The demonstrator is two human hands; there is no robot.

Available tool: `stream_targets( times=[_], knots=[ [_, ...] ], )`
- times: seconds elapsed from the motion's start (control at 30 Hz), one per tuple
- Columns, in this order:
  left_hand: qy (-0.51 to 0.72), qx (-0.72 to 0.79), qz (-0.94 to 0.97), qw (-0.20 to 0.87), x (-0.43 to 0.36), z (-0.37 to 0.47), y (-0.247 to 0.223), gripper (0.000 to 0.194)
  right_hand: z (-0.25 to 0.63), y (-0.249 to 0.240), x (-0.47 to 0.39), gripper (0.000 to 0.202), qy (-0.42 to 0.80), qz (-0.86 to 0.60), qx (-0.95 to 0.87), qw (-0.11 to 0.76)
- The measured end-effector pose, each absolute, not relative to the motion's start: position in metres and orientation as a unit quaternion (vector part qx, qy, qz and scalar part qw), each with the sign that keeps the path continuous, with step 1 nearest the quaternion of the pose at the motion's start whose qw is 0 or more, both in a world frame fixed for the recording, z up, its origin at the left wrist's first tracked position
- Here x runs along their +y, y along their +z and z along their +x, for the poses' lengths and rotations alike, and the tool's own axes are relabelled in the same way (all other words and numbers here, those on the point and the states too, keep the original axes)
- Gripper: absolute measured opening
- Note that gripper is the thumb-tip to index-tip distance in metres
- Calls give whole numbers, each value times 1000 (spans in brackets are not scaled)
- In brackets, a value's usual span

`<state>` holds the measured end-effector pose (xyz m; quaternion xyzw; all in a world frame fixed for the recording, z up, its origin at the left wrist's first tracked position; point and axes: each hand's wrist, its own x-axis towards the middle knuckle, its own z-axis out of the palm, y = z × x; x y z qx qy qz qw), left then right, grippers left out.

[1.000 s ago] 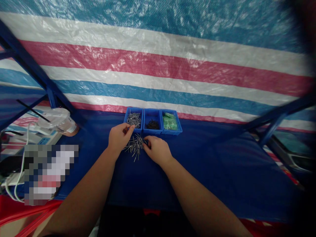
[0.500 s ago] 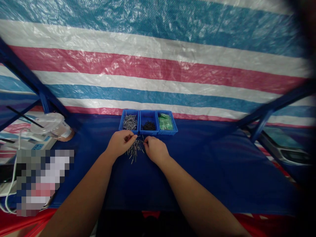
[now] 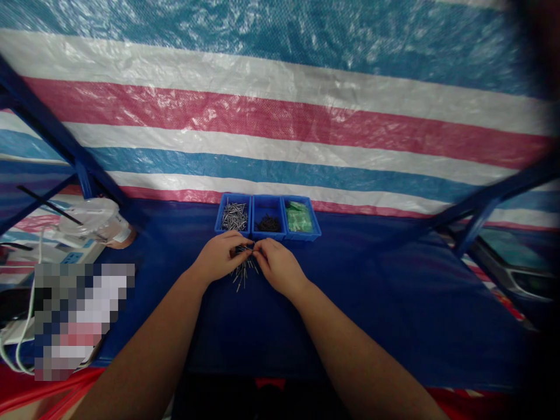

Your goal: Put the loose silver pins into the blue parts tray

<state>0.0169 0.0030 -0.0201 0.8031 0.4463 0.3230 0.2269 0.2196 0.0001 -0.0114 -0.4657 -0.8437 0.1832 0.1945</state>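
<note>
Left hand and right hand meet fingertip to fingertip, both pinched closed on small metal pins from the loose heap beneath and between them; exactly what each pinch holds is too small to tell. Just beyond the fingers stand three blue bins. Judgement: keep the pinch light and low over the heap, so pins do not scatter across the blue table cover.

Shiny metal pins; glossy plastic bins; woven tarp.
</note>
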Motion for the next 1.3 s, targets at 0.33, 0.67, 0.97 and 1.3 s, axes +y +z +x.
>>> stream_targets(
  times=[0.33,0.67,0.97,1.3],
  knots=[
    [337,432,806,225,3,14,-15,18,222,-11,4,14,259,-446,-806,289],
    [419,613,658,123,12,6,-25,27,222,-17,6,13,313,-480,-748,336],
    [358,455,794,184,5,14,-18,22,221,-24,9,13,334,-440,-736,392],
    [384,497,766,139,5,15,-18,19,223,-32,12,28,339,-466,-716,394]
  ],
)
